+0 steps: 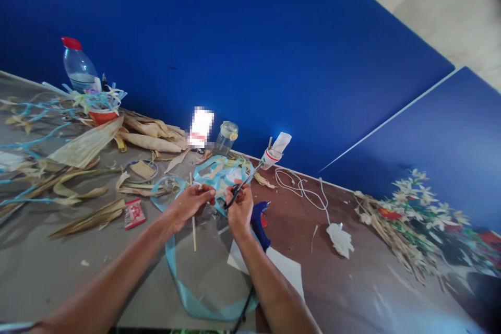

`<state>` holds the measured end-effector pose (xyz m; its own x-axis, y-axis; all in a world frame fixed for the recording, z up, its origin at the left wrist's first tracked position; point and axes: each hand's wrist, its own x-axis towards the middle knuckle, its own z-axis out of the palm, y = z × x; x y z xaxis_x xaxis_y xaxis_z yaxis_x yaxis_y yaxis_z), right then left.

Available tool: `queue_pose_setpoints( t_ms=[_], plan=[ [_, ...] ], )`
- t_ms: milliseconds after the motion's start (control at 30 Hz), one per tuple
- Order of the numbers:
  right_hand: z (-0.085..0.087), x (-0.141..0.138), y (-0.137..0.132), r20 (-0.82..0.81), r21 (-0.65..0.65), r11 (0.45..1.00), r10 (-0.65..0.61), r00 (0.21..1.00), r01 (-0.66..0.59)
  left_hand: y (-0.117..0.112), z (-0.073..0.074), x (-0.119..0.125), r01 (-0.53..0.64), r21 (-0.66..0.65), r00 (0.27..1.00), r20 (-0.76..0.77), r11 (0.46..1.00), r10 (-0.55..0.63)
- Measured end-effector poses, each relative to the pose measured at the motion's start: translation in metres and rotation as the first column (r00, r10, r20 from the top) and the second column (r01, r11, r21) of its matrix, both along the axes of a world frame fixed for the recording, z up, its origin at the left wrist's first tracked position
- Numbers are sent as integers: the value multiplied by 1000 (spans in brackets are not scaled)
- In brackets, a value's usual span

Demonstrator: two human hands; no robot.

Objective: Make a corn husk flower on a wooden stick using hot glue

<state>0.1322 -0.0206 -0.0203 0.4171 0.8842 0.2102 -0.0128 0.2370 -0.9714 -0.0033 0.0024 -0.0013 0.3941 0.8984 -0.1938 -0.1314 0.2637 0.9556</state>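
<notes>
My right hand (239, 210) is closed around the black handles of a pair of scissors (243, 186), whose blades point up and to the right. My left hand (191, 202) pinches something small and pale that I cannot make out, right next to the scissors. Under both hands lies a light blue ribbon (195, 300), looping across the table toward me. A thin wooden stick (193, 225) lies below my left hand. A blue glue gun (259, 223) rests just right of my right wrist, on a white sheet of paper (287, 267).
Dried corn husks (86, 147) and blue strips cover the left of the table. A water bottle (79, 69), a glass jar (226, 137), a white cord (301, 188), a white husk flower (340, 239) and a flower bundle (415, 214) stand around. A blue wall runs behind.
</notes>
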Motion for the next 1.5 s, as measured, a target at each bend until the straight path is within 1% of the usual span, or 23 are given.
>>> queue_pose_setpoints(
  t_ms=[67, 200, 333, 433, 567, 733, 900, 967, 1067, 1233, 1300, 1400, 1500],
  plan=[
    [-1, 0, 0, -31, 8, 1000, -27, 999, 27, -4, 1, 4, 10, -73, 996, 87, 997, -4],
    [-2, -4, 0, -72, 11, 999, -50, 996, 51, -8, -1, 13, -4, -154, 984, 173, 988, 30],
    [-2, -9, -1, -64, 6, 999, -41, 997, 41, -7, -8, 17, -59, -143, 971, 221, 988, 90],
    [-2, -11, -3, -45, -2, 1000, -29, 999, 29, -6, -9, 16, -91, -149, 966, 226, 985, 123],
    [-2, -13, -5, -53, -1, 1000, -8, 999, 8, -5, -7, 15, -100, -194, 955, 256, 976, 149],
    [-1, -15, -7, -55, 14, 998, 61, 997, -60, -3, -4, 10, -114, -235, 927, 325, 965, 188],
    [-1, -11, -12, -19, 9, 976, 220, 975, -219, 1, 2, 2, -153, -165, 916, 347, 974, 203],
    [-1, -8, -14, 16, -22, 958, 287, 958, -286, 3, 4, -1, -192, -124, 919, 326, 973, 223],
    [-1, -4, -15, 65, -78, 934, 353, 933, -348, 7, 5, -7, -242, -61, 933, 261, 968, 249],
    [-1, -5, -16, 89, -195, 895, 424, 901, -402, 11, 3, -13, -239, 94, 964, 143, 966, 224],
    [0, -6, -17, 129, -232, 885, 439, 889, -403, 12, 2, -13, -244, 152, 968, 104, 958, 230],
    [3, -7, -19, 195, -242, 881, 455, 869, -407, 13, 2, -13, -260, 201, 965, 73, 945, 250],
    [4, -7, -20, 201, -235, 872, 476, 856, -429, 13, 4, -13, -263, 224, 965, 51, 938, 258]
  ],
)
